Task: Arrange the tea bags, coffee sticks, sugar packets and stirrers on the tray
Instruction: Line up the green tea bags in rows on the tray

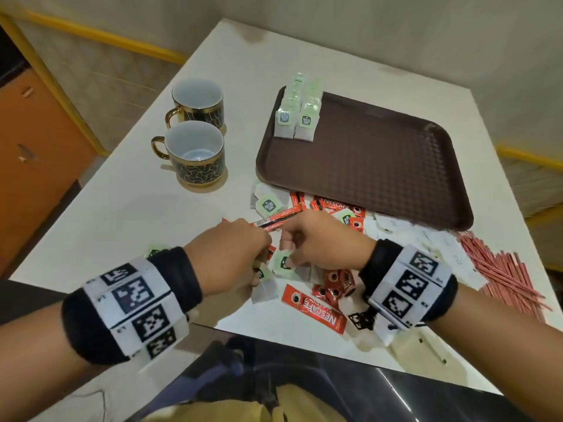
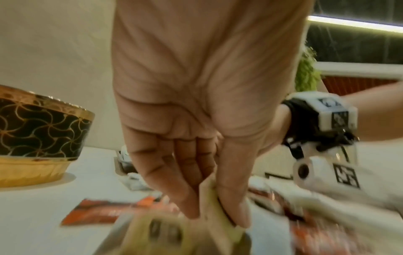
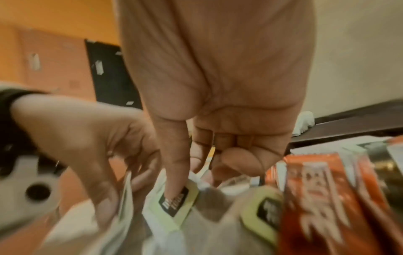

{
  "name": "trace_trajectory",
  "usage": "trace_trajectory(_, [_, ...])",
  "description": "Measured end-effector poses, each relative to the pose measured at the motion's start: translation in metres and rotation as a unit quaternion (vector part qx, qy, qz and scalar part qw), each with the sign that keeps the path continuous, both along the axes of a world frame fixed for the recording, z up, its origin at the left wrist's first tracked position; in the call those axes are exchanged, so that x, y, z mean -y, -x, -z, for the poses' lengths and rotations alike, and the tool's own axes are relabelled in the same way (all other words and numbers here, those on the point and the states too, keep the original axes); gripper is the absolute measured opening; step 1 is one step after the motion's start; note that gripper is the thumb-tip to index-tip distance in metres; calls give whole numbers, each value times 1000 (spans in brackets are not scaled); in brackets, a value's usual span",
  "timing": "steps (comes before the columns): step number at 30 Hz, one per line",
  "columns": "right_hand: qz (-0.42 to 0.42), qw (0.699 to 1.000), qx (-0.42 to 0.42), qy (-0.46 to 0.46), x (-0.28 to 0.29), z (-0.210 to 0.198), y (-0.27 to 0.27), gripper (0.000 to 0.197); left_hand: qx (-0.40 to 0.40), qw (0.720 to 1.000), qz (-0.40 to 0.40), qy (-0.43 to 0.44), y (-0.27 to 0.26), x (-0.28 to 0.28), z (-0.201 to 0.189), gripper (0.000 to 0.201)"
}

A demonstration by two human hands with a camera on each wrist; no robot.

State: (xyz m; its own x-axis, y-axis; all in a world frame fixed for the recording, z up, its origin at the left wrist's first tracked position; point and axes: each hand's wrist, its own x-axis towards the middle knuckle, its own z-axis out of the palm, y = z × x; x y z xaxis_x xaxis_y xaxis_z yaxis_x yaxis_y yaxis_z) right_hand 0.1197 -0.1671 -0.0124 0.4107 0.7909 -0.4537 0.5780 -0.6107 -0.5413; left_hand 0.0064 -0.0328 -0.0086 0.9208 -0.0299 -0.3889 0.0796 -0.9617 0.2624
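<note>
A brown tray (image 1: 380,166) lies on the white table, with two rows of green-tagged tea bags (image 1: 297,117) at its far left corner. In front of the tray is a loose pile of tea bags, red coffee sticks (image 1: 313,309), white sugar packets (image 1: 426,239) and red stirrers (image 1: 502,269). Over the pile's near side, my left hand (image 1: 259,269) (image 2: 216,215) pinches a tea bag (image 1: 263,277) (image 2: 207,198) between thumb and fingers. My right hand (image 1: 288,260) (image 3: 187,181) pinches another tea bag (image 1: 283,264) (image 3: 172,207) by its tag, close beside the left.
Two black-and-gold cups (image 1: 195,153) (image 1: 198,102) stand to the left of the tray. The stirrers lie near the table's right edge. The table's front edge (image 1: 274,336) runs just below my wrists.
</note>
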Motion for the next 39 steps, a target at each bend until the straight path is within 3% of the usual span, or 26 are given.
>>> trace_trajectory(5, [112, 981, -103, -117, 9, -51, -41, 11, 35, 997, -21, 57, -25, -20, -52, 21])
trace_trajectory(9, [225, 947, -82, -214, 5, -73, -93, 9, 154, 987, -48, 3, -79, -44, -96, 12])
trace_trajectory(11, [275, 929, -68, -239, -6, -69, -119, 18, 192, 979, -62, -32, -115, -52, -102, 8])
trace_trajectory(15, [315, 922, -52, -219, -37, -39, -158, 24, 143, 983, -77, -80, -181, -57, -84, 22])
trace_trajectory(22, [313, 938, -28, -145, -73, -6, -196, 30, 52, 987, -87, -125, -249, -67, -40, 19])
trace_trajectory(33, [298, 946, 100, -79, -94, 5, -209, 23, 44, 983, -85, -158, -274, -70, -26, 11])
trace_trajectory(39, [349, 926, 115, -85, -90, 4, -213, 13, 53, 979, -102, -167, -273, -73, -27, 35])
